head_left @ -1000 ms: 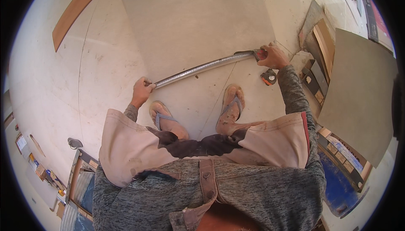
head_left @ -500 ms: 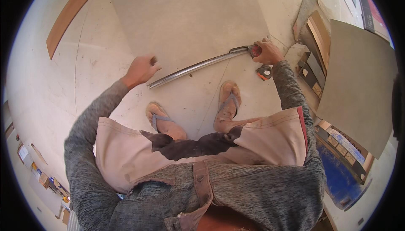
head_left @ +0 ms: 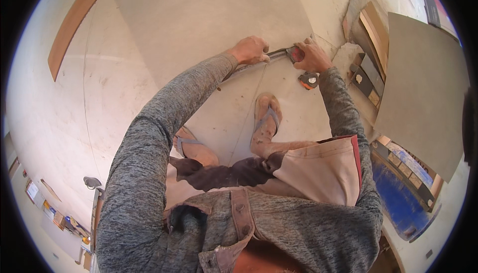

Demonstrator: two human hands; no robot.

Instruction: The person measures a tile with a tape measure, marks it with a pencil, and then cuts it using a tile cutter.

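A long, slim metal bar (head_left: 255, 67) lies across the floor along the near edge of a large grey tile (head_left: 209, 19). At its right end is a dark head with a round red part (head_left: 297, 54), and my right hand (head_left: 313, 56) is closed around it. My left hand (head_left: 249, 50) is on the bar just left of the head, fingers curled against a short dark arm there. The hand and sleeve cover much of the bar's left part. Just below my right hand, a black-and-orange tape measure (head_left: 309, 79) rests on the floor.
My sandalled feet (head_left: 269, 113) stand close below the bar. To the right are tile offcuts (head_left: 366, 76), a big grey sheet (head_left: 420, 88) and a dusty blue object (head_left: 398, 198). A brown strip (head_left: 74, 29) lies at far left.
My left hand has moved right and away from me, from beyond the bar's left end to beside its head. The right hand stays on the head.
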